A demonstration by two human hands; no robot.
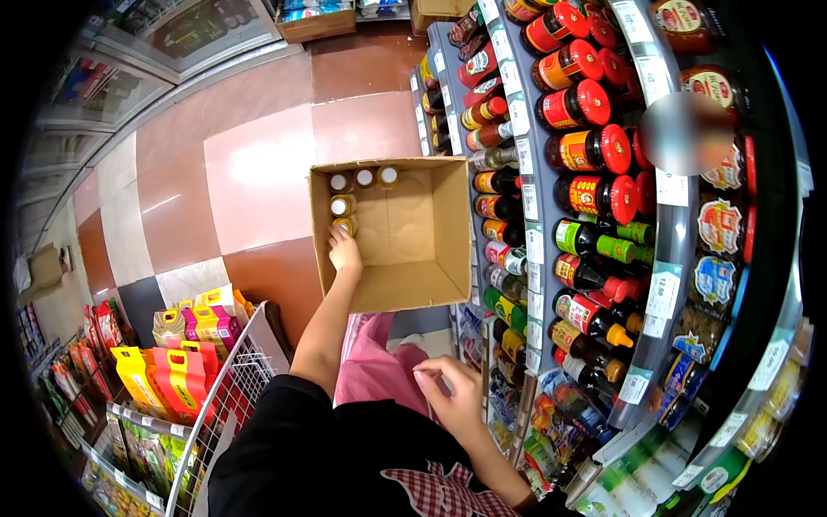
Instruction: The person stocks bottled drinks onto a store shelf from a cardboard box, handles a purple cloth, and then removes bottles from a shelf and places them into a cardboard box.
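Note:
A cardboard box (388,288) with its top uncovered holds several small bottles with pale caps along its far and left walls. My left hand (345,253) reaches into the box, its fingers closed around the top of the nearest capped bottle (344,226). Another capped bottle (342,206) stands just beyond that one, against the left wall. In front of my body, to the right, hangs my right hand (454,392). Its fingers are loosely bent, with thumb and forefinger apart and no object seen in them.
Shelves of sauce bottles and red-lidded jars (586,103) rise close on my right. A wire rack (224,388) with bright packets (185,375) stands at lower left. Tiled floor (258,164) lies beyond the box, with glass-doored cabinets (172,43) at upper left.

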